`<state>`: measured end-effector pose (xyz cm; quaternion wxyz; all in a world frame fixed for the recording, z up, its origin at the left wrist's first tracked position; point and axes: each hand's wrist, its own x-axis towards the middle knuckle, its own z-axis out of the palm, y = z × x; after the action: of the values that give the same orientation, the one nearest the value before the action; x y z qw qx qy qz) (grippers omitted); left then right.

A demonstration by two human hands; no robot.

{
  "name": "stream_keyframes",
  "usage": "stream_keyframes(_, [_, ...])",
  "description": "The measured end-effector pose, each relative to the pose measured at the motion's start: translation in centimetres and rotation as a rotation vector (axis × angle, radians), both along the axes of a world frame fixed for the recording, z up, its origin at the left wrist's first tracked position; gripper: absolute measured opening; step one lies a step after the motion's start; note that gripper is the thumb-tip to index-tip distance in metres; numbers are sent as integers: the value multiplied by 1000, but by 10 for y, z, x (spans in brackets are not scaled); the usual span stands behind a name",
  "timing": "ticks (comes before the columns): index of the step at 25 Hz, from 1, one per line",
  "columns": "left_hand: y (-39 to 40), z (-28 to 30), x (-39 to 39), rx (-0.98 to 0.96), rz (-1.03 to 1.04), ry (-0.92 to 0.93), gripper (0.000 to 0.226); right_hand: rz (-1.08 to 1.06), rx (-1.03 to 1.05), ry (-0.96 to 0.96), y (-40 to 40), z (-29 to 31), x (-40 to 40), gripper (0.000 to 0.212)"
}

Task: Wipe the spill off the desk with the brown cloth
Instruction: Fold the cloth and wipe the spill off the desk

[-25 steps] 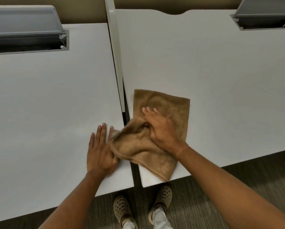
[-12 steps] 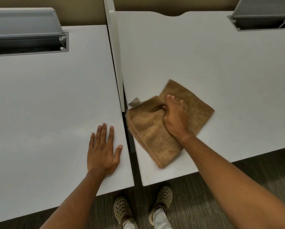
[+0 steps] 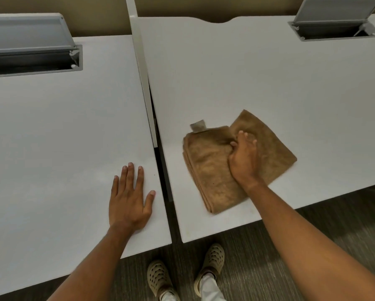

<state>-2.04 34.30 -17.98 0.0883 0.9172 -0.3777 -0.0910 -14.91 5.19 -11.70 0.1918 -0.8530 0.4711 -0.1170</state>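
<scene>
Brown cloth (image 3: 212, 168) lies folded on the right-hand white worktop (image 3: 269, 83), close to its front edge, with a small grey tag (image 3: 197, 126) sticking out at its far left corner. Right hand (image 3: 244, 158) presses down on the middle of it, fingers curled and bunching the fabric — a grip on the cloth. Left hand (image 3: 129, 200) lies flat and spread, palm down, on the neighbouring worktop (image 3: 51, 131), holding nothing, just beside the narrow gap between the 2 surfaces. No spill can be made out. Below the front edges — 2 beige perforated shoes (image 3: 159, 279) on the carpet.
</scene>
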Motion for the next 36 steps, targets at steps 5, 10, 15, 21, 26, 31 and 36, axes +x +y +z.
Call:
stream_keyframes(5, [0,-1,0,13,-3,-6,77,412,29,-72,49,5,5,46])
stream_keyframes(10, [0,0,1,9,-6,1,77,174,-50,0,4,4,-76,51])
stream_keyframes(15, [0,-2,0,3,-3,5,77,54,-81,-33,38,-1,-81,46])
stream_keyframes(21, [0,1,0,17,-14,12,78,388,-109,-11,85,7,-118,57])
stream_keyframes(26, [13,1,-2,29,8,13,78,-34,-115,5,53,1,-128,55])
stream_keyframes(31, [13,0,-4,25,20,7,79,173,-84,-59,108,6,-86,50])
stream_keyframes(36, [20,0,-5,22,20,18,79,395,-91,-39,131,11,-67,50])
